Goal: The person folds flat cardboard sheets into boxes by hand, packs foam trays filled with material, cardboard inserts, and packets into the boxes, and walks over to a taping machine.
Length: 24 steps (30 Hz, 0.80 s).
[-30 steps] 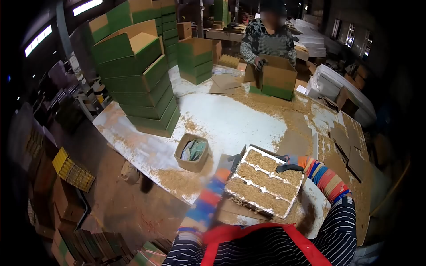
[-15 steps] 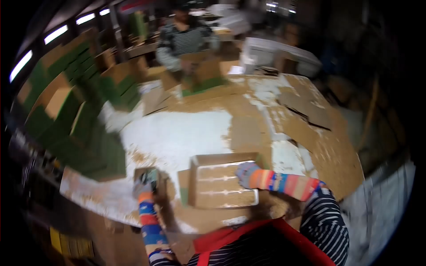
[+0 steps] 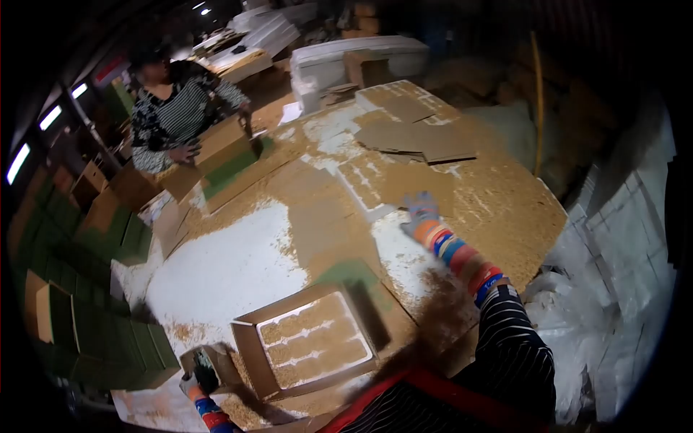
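My right hand (image 3: 421, 211) is stretched out over the table with its fingers apart, beside a flat brown cardboard piece (image 3: 419, 185). At the lower left, my left hand (image 3: 190, 388) is at the near edge of a small cardboard box (image 3: 222, 364) with dark green contents; its fingers are too small and dim to read. Between the hands sits an open cardboard box (image 3: 258, 361). Inside it lies a white foam tray (image 3: 315, 335) filled with brown sawdust-like material in rows.
Across the table (image 3: 216, 260) a person (image 3: 177, 108) handles a green and brown box (image 3: 227, 155). Stacked green boxes (image 3: 108, 346) stand at the left. Flat cardboard sheets (image 3: 426, 141) and loose sawdust lie at the right. Clear plastic wrapping (image 3: 577, 325) borders the right edge.
The view has swung right. My right hand has left the foam tray, which now sits in the cardboard box, and has reached farther over the table. My left hand has moved to the small box.
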Each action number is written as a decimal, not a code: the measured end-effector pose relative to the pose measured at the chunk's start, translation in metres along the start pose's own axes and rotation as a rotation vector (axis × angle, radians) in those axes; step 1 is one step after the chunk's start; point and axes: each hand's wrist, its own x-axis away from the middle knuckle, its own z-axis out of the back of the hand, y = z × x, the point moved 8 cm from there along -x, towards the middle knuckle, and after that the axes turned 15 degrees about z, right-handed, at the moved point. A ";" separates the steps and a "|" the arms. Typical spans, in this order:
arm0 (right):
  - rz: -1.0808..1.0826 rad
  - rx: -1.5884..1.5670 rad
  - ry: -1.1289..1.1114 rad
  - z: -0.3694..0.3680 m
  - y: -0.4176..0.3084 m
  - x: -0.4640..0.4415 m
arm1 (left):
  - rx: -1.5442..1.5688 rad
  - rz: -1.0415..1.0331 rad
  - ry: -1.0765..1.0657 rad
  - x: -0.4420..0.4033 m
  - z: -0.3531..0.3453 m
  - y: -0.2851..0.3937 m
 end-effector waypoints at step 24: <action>1.370 -0.027 -0.182 0.034 -0.340 0.201 | 0.621 -0.336 -0.730 0.216 -0.099 0.128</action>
